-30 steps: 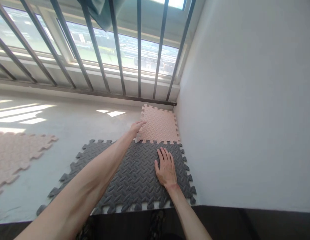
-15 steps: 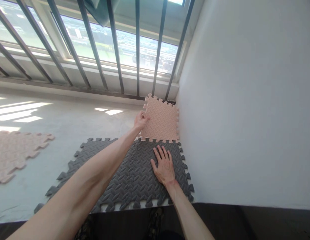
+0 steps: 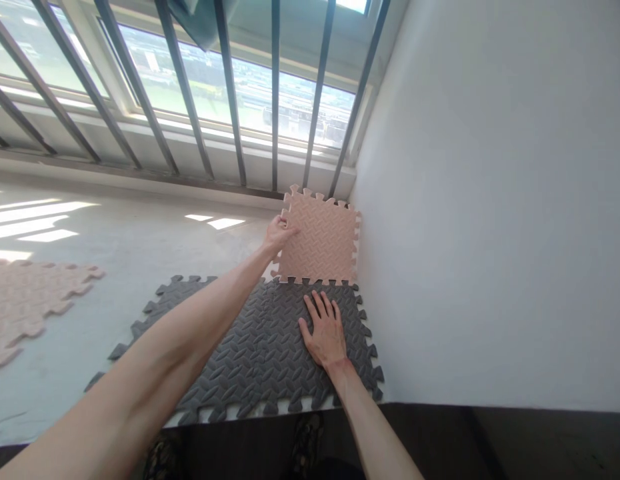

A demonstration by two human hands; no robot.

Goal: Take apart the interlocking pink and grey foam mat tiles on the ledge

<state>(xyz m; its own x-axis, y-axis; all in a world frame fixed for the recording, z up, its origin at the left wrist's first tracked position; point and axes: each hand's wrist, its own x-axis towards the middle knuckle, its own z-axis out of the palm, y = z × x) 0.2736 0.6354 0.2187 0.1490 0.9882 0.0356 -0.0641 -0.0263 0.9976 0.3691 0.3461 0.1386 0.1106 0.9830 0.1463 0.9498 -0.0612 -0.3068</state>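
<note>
The pink tile (image 3: pixel 320 239) is being held at its left edge by the left hand (image 3: pixel 279 233), whose fingers are pinched on the toothed border, and it is being tipped up so that its far edge is leaning toward the window bars (image 3: pixel 273 100) while its near edge is resting along the far edge of the grey mat (image 3: pixel 260 350). The right hand (image 3: pixel 324 333) is being pressed flat, fingers spread and grasping nothing, on the grey mat just before the seam. The pink tile is lying in the corner beyond the grey mat, with the wall (image 3: pixel 490 200) close against its right side. By judgement, the joining is being done best when the teeth of the near edge are being lined up with the gaps in the grey mat before the tile is being lowered, and when the grey mat is being kept pinned so that it is not being pushed away. The seam is likely being closed more cleanly from the wall side outward, tooth by tooth. More pink tiles (image 3: pixel 30 300) are lying well to the left of the grey mat on the floor (image 3: pixel 115 253).
</note>
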